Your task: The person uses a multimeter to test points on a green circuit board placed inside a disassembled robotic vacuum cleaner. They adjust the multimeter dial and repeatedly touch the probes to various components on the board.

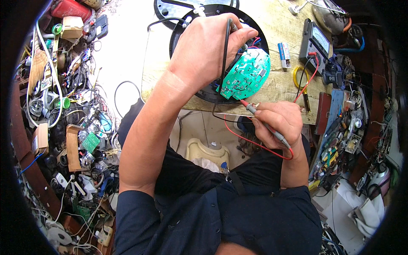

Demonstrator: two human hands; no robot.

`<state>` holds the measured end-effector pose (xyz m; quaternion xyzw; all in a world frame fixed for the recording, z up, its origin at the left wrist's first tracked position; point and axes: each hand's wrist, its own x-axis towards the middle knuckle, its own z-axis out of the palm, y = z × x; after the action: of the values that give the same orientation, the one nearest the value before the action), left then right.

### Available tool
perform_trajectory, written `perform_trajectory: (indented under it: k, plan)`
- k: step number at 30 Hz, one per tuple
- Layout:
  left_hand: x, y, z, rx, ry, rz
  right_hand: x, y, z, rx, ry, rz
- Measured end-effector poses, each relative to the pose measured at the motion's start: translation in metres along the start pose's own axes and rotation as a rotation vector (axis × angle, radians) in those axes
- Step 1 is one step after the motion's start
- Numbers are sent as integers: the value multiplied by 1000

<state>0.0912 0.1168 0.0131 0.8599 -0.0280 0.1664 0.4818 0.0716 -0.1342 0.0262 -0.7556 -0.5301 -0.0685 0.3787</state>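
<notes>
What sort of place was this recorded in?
Probably an electronics repair workshop: a green circuit board, a red-tipped grey test probe in the right hand, a black meter with a pale dial face, and a heap of tangled cables and parts.

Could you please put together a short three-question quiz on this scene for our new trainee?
1. Fill in the missing words: the person's right grip holds a red-and-grey ____.
2. Multiple choice: seen in the picture, where is the dial meter relative to the circuit board?
a) to its left
b) to its right
c) directly below it
3. True or false: the circuit board is red.

Key:
1. test probe
2. b
3. False; it is green.
</notes>
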Motion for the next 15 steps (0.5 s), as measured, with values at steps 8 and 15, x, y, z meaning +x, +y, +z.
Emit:
perform_trajectory:
  k: [8,15]
  plan:
    - [0,1,0,1,9,7,1,-2,-1,-11,-16,11]
    - [0,1,1,-1,24,22,1,-3,0,-19,-12,12]
